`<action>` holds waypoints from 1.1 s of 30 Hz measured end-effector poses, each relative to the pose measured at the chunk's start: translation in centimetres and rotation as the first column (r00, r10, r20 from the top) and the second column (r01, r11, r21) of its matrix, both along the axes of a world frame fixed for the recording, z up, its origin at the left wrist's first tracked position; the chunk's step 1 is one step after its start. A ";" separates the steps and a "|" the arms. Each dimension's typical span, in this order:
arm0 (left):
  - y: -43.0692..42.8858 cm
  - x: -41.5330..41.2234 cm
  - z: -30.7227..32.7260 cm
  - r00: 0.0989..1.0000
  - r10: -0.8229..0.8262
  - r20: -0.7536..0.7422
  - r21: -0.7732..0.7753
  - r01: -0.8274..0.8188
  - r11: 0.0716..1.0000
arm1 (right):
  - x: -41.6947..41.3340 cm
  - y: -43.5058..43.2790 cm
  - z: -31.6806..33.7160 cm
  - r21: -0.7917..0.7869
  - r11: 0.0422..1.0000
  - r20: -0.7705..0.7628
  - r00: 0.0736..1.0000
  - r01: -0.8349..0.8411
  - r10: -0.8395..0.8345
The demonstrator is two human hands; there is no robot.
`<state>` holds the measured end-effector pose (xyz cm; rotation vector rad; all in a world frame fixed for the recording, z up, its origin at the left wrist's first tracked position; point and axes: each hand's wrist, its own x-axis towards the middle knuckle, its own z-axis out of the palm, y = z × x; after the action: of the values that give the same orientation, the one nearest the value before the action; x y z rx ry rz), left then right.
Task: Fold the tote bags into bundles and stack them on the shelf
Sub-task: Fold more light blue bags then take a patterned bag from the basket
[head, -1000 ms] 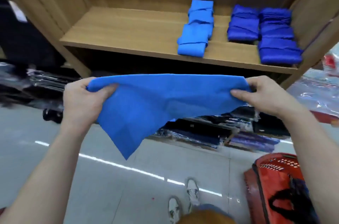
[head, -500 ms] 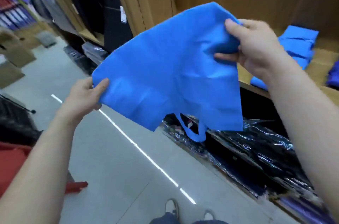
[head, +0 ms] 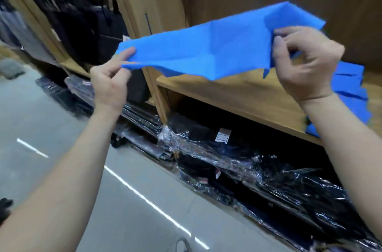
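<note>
A bright blue tote bag is stretched flat in the air between my hands, just above the front edge of the wooden shelf. My left hand pinches its left corner between thumb and fingers. My right hand grips the right end, fingers curled round the cloth. Folded blue bundles lie on the shelf at the right, partly hidden behind my right forearm.
Black goods wrapped in clear plastic fill the space under the shelf. A wooden upright panel divides this bay from a bay of dark bags on the left. Grey floor lies below.
The bag has gone from hanging open and slanted to stretched nearly level over the shelf edge. Both hands rose and drew level; the view swung back toward the shelf.
</note>
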<state>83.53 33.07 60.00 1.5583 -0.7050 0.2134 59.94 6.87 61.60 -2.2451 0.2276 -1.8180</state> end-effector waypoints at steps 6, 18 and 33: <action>-4.8 7.4 -5.1 0.993 -0.091 -0.074 0.471 0.115 0.875 | 1.5 -0.8 -9.9 0.409 0.864 -0.403 0.908 0.293 -0.117; -13.6 12.9 -8.1 0.933 -0.206 -0.296 0.821 0.359 0.444 | 3.8 -3.9 -13.3 0.280 0.508 -0.930 0.361 0.814 -0.065; -12.0 14.3 -9.1 0.707 -0.643 -0.294 0.926 0.378 -0.008 | 7.3 -8.2 -14.5 0.226 0.579 -0.743 0.523 0.783 -0.417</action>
<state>97.79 21.04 50.88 2.3003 -1.8287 -0.8824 67.22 -1.36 47.11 -2.3436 1.6845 -0.8632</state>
